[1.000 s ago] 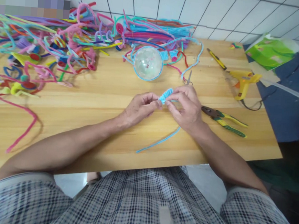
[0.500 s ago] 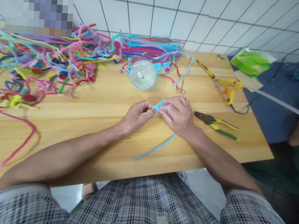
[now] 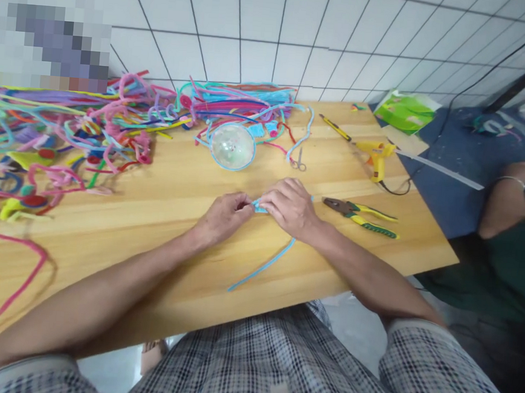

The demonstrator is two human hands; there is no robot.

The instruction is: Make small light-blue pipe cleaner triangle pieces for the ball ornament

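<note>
Between my two hands is a light-blue pipe cleaner (image 3: 258,206), wound into a short coiled piece and partly covered by my fingers. My left hand (image 3: 228,215) pinches its left end between thumb and forefinger. My right hand (image 3: 289,208) is closed over the right side, its fingers bent around the coil. A loose blue tail (image 3: 263,270) curves out from below my right hand toward the table's front edge. Just right of that hand lie pliers (image 3: 361,217) with yellow and green handles.
A clear dome with a blue rim (image 3: 233,147) sits beyond my hands, scissors (image 3: 298,164) beside it. A utility knife (image 3: 335,128) and yellow glue gun (image 3: 376,158) lie back right. Tangled colourful pipe cleaners (image 3: 114,118) cover the back left. Another person's arm (image 3: 507,203) is at right.
The view has shifted, so the table's things appear further left and a little lower. My right hand has turned over the blue coil, covering more of it; both hands keep their hold.
</note>
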